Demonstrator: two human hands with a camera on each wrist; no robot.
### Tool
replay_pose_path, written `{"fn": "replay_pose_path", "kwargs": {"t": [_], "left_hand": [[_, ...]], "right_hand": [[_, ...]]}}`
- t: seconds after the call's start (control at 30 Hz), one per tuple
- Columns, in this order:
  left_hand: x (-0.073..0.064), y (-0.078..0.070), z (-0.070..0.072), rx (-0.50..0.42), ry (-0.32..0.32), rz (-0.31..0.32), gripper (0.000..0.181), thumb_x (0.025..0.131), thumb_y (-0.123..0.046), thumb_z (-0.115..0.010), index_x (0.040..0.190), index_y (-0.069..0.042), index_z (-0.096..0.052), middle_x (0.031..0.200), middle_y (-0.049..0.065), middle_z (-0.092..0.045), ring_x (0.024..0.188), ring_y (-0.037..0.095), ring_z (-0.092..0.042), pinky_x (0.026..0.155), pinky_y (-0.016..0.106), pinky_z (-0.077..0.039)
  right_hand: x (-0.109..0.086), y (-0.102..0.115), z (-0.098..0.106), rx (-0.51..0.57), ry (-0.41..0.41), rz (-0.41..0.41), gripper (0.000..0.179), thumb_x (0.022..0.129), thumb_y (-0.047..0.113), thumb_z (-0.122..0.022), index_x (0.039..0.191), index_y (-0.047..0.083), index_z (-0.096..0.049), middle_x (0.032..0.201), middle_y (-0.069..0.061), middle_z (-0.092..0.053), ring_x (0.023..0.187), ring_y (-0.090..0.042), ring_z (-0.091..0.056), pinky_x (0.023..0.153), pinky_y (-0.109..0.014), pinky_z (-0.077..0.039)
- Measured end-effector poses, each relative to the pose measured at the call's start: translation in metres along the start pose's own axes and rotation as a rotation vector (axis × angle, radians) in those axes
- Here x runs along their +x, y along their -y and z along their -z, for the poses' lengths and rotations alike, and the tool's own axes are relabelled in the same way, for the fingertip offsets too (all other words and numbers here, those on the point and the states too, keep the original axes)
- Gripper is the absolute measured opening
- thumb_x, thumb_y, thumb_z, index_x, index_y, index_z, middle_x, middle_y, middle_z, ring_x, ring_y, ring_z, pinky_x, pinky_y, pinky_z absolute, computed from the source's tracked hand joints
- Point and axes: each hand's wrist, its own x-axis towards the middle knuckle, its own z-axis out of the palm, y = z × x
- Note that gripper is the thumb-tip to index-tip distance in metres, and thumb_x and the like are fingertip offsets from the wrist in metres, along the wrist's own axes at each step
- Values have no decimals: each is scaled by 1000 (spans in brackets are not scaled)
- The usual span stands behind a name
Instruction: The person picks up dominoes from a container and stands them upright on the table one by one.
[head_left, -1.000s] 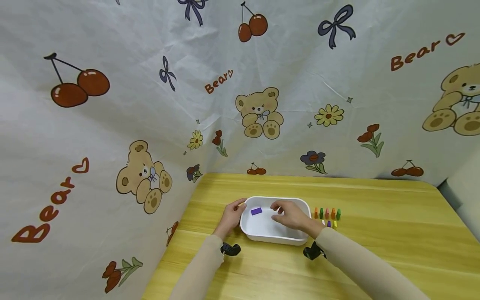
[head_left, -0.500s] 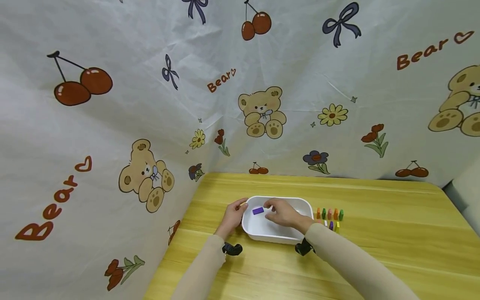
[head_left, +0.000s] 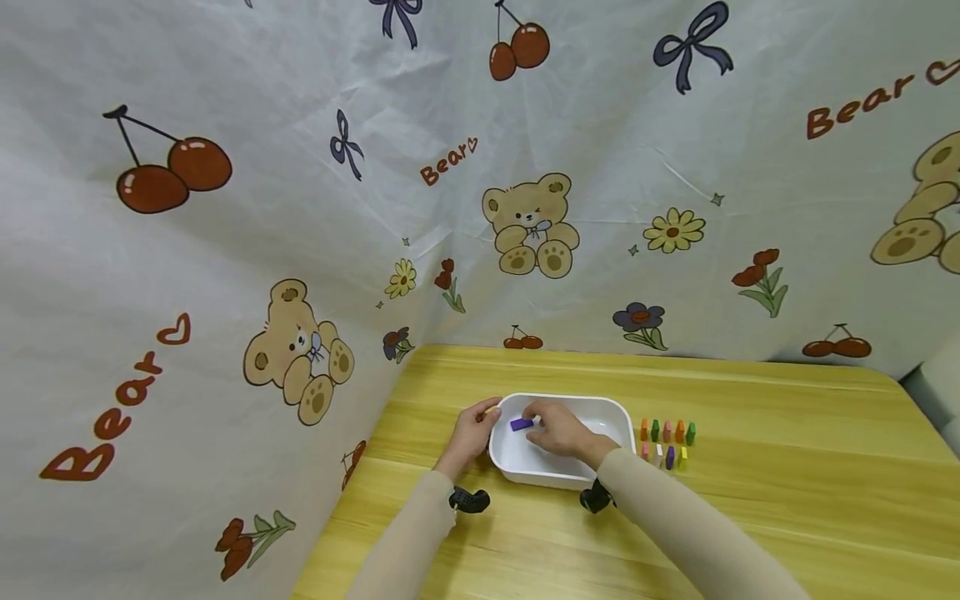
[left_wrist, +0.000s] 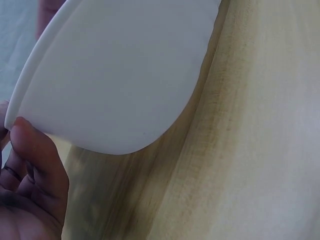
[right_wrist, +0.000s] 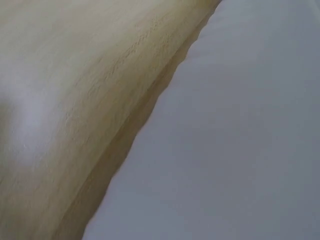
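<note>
A white plastic tub point(head_left: 540, 479) sits on the wooden table, with a small purple block point(head_left: 521, 424) lying flat inside near its left end. My left hand point(head_left: 471, 430) holds the tub's left rim; in the left wrist view its thumb point(left_wrist: 37, 150) presses the outside, just under the lip. Over the tub, my right hand point(head_left: 562, 430) reaches in with index finger and thumb spread at the block's right end. Whether a fingertip touches the block cannot be made out. The right wrist view has only the tub's outer wall point(right_wrist: 225, 130) and tabletop; no fingers appear there.
Right of the tub, several small coloured blocks stand upright in two rows, among them a green block point(head_left: 691, 433) and a yellow block point(head_left: 682, 457). A white printed cloth point(head_left: 420, 217) hangs behind and to the left of the table point(head_left: 787, 467).
My right hand has moved left inside the tub, from its middle to the purple block. The left hand keeps its hold on the rim. The whole head view has shifted slightly.
</note>
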Motion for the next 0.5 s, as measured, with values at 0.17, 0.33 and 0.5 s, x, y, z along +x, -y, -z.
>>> {"fn": "replay_pose_path", "kwargs": {"t": [0.17,0.33,0.5], "left_hand": [[0,0,-1,-4,8,3,34,105,-25,-63,137,-18,-68,82,3,-54,57,9,-50,47,22,-43],[-1,-1,-1,-14,12,9,34,105,-25,-62,138,-18,-67,83,2,-54,59,9,-51,48,22,-43],[-3,0,1,-23,12,12,34,105,-24,-62,138,-17,-67,84,3,-54,59,9,-51,47,21,-43]], "right_hand": [[-1,0,-3,-1,-16,-5,33,87,1,-75,119,-7,-68,118,-23,-70,108,-41,-66,95,-53,-54],[-1,-2,-5,-20,-21,-2,33,88,1,-74,120,-5,-68,120,-22,-70,115,-41,-65,103,-56,-50],[2,-3,-10,-28,-14,40,33,88,0,-74,121,-4,-69,120,-20,-71,116,-40,-65,106,-57,-48]]}}
